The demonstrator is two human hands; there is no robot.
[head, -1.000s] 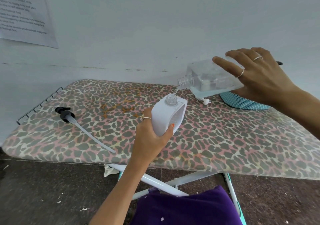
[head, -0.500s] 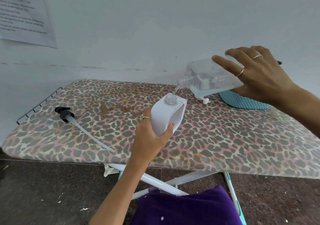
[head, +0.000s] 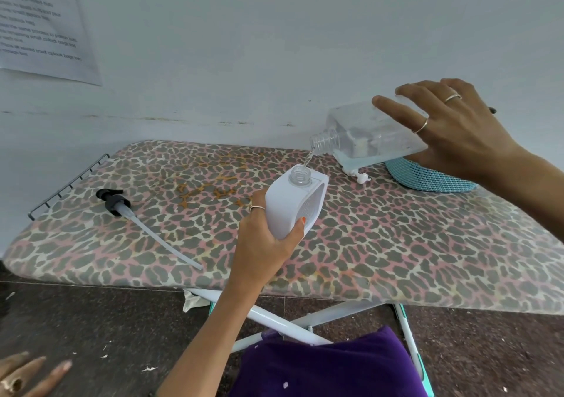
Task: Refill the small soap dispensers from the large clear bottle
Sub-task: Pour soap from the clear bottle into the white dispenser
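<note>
Right hand (head: 457, 131) grips tilted large clear bottle (head: 370, 134), thin stream entering white dispenser (head: 294, 203) gripped by left hand (head: 262, 244). Risk: narrow neck, slight drift spills soap onto ironing board (head: 396, 244).

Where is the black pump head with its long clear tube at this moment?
The black pump head with its clear tube lies flat on the leopard-print ironing board's left end, beside the wire rack.

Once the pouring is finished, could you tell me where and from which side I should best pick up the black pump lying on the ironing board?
Probably grip the black pump by its stubby black head, coming from above with a hand. It lies flat on the ironing board, head toward the far left, and its long thin tube trails toward the near edge and looks too slender and bendy to hold firmly.
</note>
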